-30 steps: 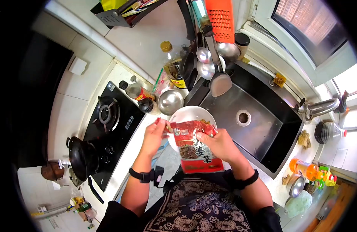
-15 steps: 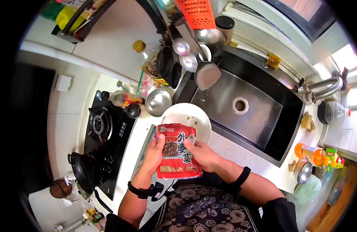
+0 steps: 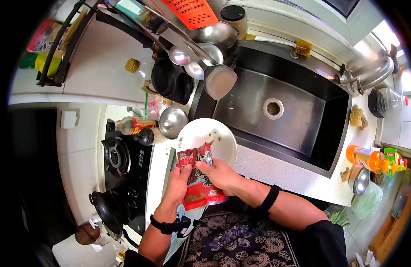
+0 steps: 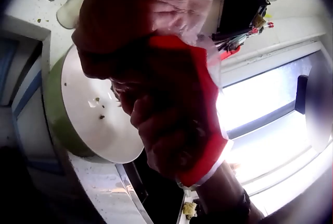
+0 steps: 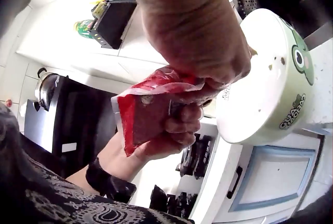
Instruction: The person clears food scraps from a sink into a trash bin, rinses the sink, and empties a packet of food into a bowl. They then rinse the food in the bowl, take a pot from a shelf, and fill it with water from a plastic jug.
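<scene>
Both hands hold a red food packet (image 3: 201,196) with dark Chinese lettering, just in front of a bowl. My left hand (image 3: 174,184) grips its left side, thumb on the front near the top. My right hand (image 3: 224,178) holds the right side with the thumb across the front. The packet's top edge is bent and crumpled and overlaps the bowl in the head view. The bowl (image 3: 223,153) is white inside, with a few small brown-green bits; its green outside wall (image 5: 294,91) bears a cartoon face in the right wrist view.
Right of the bowl is a dark sink (image 3: 250,102). A spatula (image 3: 219,82) and other utensils hang above its left side. Beside the bowl stand a small metal bowl (image 3: 173,122) and sauce bottles (image 3: 134,126). A black wok (image 3: 108,211) sits on the stove at left.
The packet has gone from lying over the bowl to being held closer to the body, and its top is now bent. My left hand has moved from its top corner down to its side.
</scene>
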Motion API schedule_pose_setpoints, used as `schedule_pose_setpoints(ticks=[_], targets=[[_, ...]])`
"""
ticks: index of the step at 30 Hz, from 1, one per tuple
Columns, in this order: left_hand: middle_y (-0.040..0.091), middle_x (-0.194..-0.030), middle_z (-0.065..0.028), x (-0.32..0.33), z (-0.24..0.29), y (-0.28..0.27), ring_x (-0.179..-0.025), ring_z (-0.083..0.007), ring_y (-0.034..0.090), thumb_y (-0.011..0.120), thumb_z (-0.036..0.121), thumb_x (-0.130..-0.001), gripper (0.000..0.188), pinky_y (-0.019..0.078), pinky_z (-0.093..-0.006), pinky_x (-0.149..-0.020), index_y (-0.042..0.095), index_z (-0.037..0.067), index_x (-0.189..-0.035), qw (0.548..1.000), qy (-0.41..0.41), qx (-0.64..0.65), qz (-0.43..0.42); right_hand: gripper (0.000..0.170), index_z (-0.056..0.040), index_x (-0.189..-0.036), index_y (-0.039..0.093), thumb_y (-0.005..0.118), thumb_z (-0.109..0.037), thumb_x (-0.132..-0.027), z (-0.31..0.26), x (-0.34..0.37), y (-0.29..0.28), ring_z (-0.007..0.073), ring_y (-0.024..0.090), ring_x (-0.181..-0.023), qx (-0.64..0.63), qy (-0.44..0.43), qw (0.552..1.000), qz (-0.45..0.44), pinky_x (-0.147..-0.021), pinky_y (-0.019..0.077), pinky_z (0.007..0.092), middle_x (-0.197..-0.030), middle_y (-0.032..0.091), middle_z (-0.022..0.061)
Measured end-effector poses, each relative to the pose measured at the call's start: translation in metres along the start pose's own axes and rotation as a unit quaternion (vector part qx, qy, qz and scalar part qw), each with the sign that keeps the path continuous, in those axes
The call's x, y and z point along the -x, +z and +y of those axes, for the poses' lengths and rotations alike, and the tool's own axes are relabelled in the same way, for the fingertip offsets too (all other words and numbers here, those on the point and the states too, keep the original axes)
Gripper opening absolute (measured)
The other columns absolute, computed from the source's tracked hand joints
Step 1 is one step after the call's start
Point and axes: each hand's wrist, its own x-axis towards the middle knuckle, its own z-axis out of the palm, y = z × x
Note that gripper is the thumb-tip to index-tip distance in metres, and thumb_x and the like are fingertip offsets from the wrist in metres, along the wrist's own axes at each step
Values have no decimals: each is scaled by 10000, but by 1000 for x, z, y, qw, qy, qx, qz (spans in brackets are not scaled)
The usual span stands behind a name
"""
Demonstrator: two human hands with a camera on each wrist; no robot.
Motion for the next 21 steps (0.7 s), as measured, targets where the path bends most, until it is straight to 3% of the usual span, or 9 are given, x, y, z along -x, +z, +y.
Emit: schedule_pose_setpoints(ticks=[6, 12, 13, 18, 21], targets=[[624, -1033, -61, -2, 12, 4, -873, -120, 590, 424, 288, -992, 360, 477, -284, -799, 557, -8, -1150, 999, -3, 39, -8, 362, 64, -1151, 495, 467, -252, -975, 6, -8, 0, 204, 619, -838, 13, 25, 1000, -12, -716, 544, 372, -1013, 614, 152], [625, -1043, -64, -11, 19, 0, -898, -125, 595, 387, 340, -999, 409, 476, -278, -818, 552, -2, -1152, 1000, -18, 6, -12, 382, 59, -1160, 483, 453, -276, -980, 7, -6, 0, 202, 622, -871, -28, 57, 997, -38, -755, 544, 369, -1023, 615, 143], [624, -1052, -71, -14, 18, -8, -903, -131, 596, 391, 329, -998, 404, 478, -291, -833, 531, -5, -1178, 999, 9, -50, -16, 385, 56, -1163, 478, 451, -281, -980, 7, -6, -2, 203, 622, -874, -35, 46, 997, -52, -757, 545, 370, -1028, 613, 141], [617, -1070, -70, -7, 40, -7, -920, -145, 594, 414, 392, -981, 469, 478, -298, -839, 493, 11, -1243, 995, -71, -63, -23, 439, 50, -1172, 456, 465, -337, -966, 3, 2, -3, 199, 627, -827, -77, 34, 994, -76, -692, 548, 369, -1007, 608, 144], [595, -1108, -76, -8, 37, -2, -964, -145, 577, 422, 397, -978, 484, 473, -305, -857, 470, 12, -1266, 993, -95, -57, -45, 440, 44, -1159, 462, 452, -352, -968, -11, 6, 5, 198, 629, -825, -56, 84, 993, -66, -685, 550, 375, -1004, 608, 142]])
